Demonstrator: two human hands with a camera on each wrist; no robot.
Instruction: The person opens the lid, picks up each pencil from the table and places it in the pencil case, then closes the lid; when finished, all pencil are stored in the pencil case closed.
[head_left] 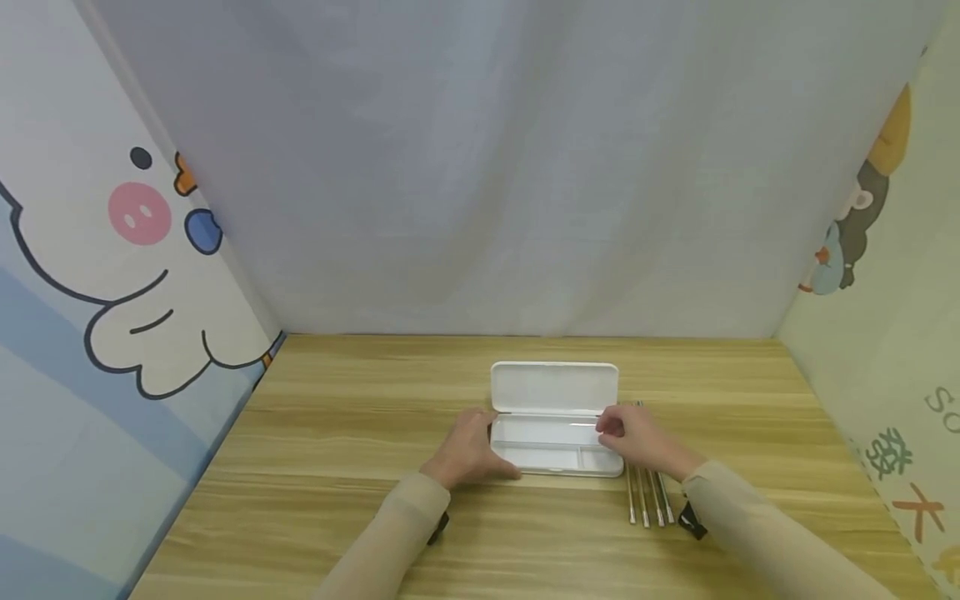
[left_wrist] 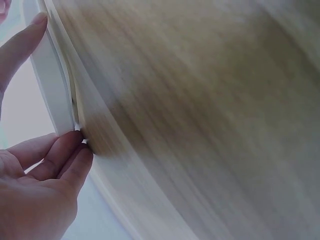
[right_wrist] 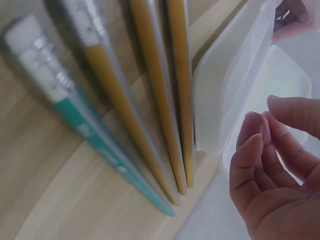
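Observation:
A white plastic case (head_left: pixel 540 457) lies on the table with its lid (head_left: pixel 555 387) raised at the back and its divided compartments facing up. My left hand (head_left: pixel 467 450) holds the left end of the case, the thumb along the front edge and the fingers at the back left corner. Over the right end of the case is my right hand (head_left: pixel 641 437), its fingers loosely bent with nothing between them in the right wrist view. Several paintbrushes lie side by side just right of the case, among them a green-handled paintbrush (right_wrist: pixel 112 152) and a yellow-brown paintbrush (right_wrist: pixel 156 75).
The wood-grain table (head_left: pixel 360 417) extends around the case. A grey curtain (head_left: pixel 480 167) hangs along its back edge. Printed panels with cartoon figures flank the left (head_left: pixel 60 350) and right (head_left: pixel 877 350) sides.

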